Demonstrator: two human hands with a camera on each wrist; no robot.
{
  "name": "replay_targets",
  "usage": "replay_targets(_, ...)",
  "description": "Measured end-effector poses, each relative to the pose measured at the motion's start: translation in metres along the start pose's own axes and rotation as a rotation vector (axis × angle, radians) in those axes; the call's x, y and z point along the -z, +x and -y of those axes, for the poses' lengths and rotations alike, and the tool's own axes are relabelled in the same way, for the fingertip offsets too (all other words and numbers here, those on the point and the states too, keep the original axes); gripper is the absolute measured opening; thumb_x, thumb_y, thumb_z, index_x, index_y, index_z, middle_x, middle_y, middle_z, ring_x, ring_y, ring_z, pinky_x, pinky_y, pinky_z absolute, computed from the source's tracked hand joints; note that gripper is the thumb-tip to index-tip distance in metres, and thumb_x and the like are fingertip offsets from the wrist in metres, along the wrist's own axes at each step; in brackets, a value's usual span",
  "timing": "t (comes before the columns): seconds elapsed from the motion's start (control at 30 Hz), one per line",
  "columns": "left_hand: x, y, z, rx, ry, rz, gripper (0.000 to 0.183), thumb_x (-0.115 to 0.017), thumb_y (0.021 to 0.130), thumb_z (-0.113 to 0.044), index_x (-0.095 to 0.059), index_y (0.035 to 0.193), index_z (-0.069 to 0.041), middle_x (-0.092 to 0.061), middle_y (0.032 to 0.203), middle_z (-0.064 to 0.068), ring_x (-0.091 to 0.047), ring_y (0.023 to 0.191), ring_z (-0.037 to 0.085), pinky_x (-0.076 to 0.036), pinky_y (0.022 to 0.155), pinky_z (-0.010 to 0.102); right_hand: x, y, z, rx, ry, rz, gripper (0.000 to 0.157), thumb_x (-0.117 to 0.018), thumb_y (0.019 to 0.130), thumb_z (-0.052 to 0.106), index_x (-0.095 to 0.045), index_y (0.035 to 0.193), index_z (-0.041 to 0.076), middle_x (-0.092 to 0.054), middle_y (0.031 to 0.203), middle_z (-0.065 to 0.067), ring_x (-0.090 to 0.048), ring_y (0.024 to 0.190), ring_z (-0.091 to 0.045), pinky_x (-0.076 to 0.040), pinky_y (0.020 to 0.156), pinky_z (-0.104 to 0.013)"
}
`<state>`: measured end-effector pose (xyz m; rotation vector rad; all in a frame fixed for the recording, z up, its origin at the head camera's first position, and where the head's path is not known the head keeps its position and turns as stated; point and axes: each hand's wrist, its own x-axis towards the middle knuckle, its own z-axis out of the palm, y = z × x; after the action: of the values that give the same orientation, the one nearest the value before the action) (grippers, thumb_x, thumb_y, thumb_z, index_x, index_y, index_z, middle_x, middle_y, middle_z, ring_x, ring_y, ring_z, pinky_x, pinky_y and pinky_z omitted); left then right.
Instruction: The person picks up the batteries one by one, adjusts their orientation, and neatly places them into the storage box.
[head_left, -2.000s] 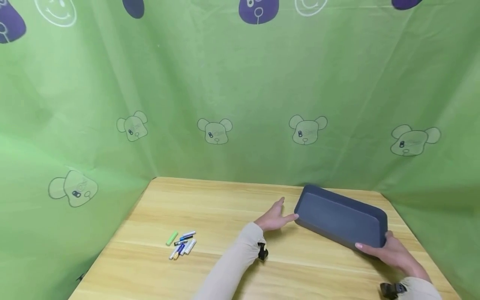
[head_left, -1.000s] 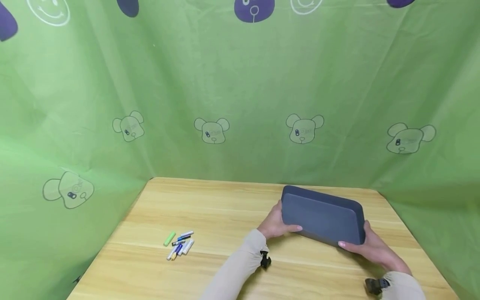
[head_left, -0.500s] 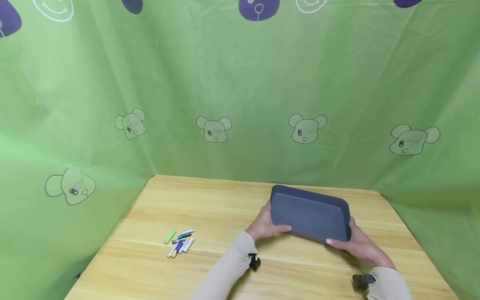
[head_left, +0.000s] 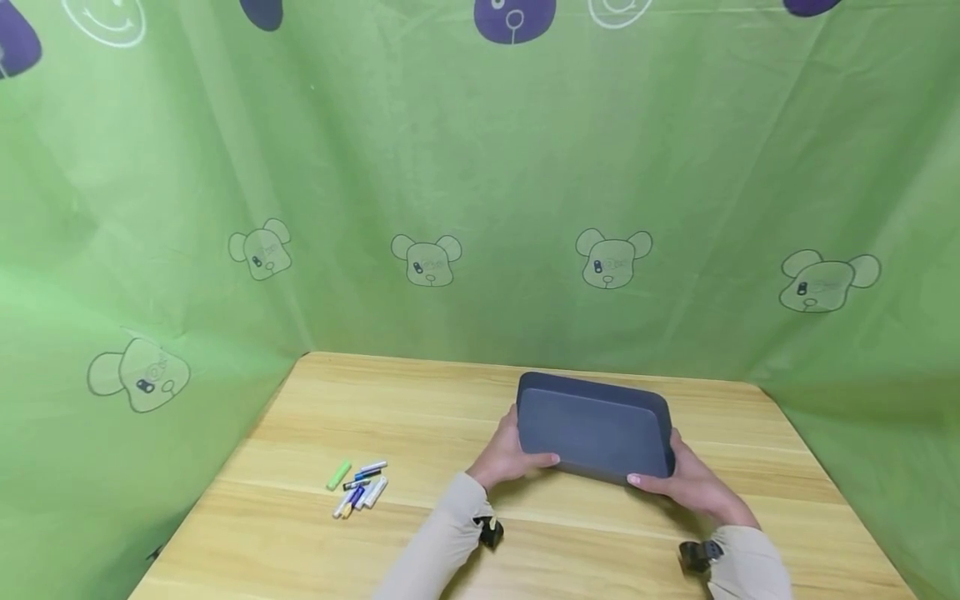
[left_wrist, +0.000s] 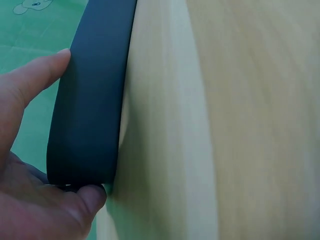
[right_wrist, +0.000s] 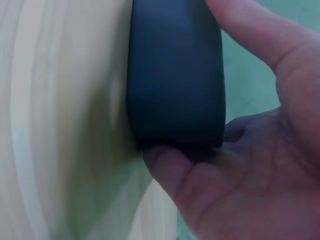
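Observation:
Both hands hold a dark blue-grey rectangular tray (head_left: 596, 429) by its two short ends, over the right-hand part of the table. My left hand (head_left: 508, 450) grips the left end, its thumb along the near long side. At the other end my right hand (head_left: 693, 479) holds the near right corner, thumb also on the front side. In the left wrist view the tray's smooth outer wall (left_wrist: 92, 95) stands between the thumb and the fingers. The right wrist view shows the opposite corner of the tray (right_wrist: 177, 75) against the fingers, close over the wood.
A wooden table (head_left: 420, 400) carries a loose group of several short stick-like pieces (head_left: 360, 490), white, blue, black and orange, plus a green one (head_left: 339, 475), left of the hands. A green curtain (head_left: 480, 150) with cartoon faces encloses the back and sides.
My left hand has come to grip the tray's left end; earlier it was beside it. Both hands have since moved the tray leftward, and it has turned slightly straighter.

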<state>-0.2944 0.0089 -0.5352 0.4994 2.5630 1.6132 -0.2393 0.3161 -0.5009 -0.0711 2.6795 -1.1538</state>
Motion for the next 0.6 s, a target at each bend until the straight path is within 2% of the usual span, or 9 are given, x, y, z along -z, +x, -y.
replay_targets(0.27, 0.012, -0.008, 0.007, 0.034, 0.004, -0.029, 0.116, -0.088, 0.068, -0.04, -0.017, 0.156, -0.01, -0.035, 0.155, 0.021, -0.041, 0.141, 0.035, -0.034, 0.118, 0.053, -0.011, 0.007, 0.009, 0.044, 0.013, -0.005, 0.13, -0.079, 0.08, 0.041, 0.02, 0.149, -0.008, 0.006, 0.156, -0.041, -0.002, 0.144, -0.059, -0.009, 0.115, -0.072)
replay_targets(0.5, 0.026, -0.017, 0.013, -0.025, 0.003, -0.048, 0.111, -0.087, 0.071, -0.035, -0.02, 0.155, -0.008, -0.037, 0.154, 0.022, -0.041, 0.141, 0.036, -0.033, 0.119, 0.053, -0.021, 0.014, 0.018, 0.051, 0.012, 0.001, 0.131, -0.08, 0.079, 0.041, 0.018, 0.15, -0.007, 0.004, 0.156, -0.041, -0.003, 0.144, -0.059, -0.01, 0.116, -0.071)
replay_targets(0.6, 0.031, -0.023, 0.016, -0.005, 0.028, -0.058, 0.111, -0.087, 0.071, -0.037, -0.02, 0.154, -0.008, -0.037, 0.153, 0.023, -0.042, 0.14, 0.036, -0.035, 0.118, 0.052, -0.027, 0.017, 0.021, 0.061, 0.013, 0.003, 0.13, -0.08, 0.078, 0.042, 0.016, 0.151, -0.007, 0.002, 0.157, -0.04, -0.005, 0.145, -0.058, -0.01, 0.117, -0.07)
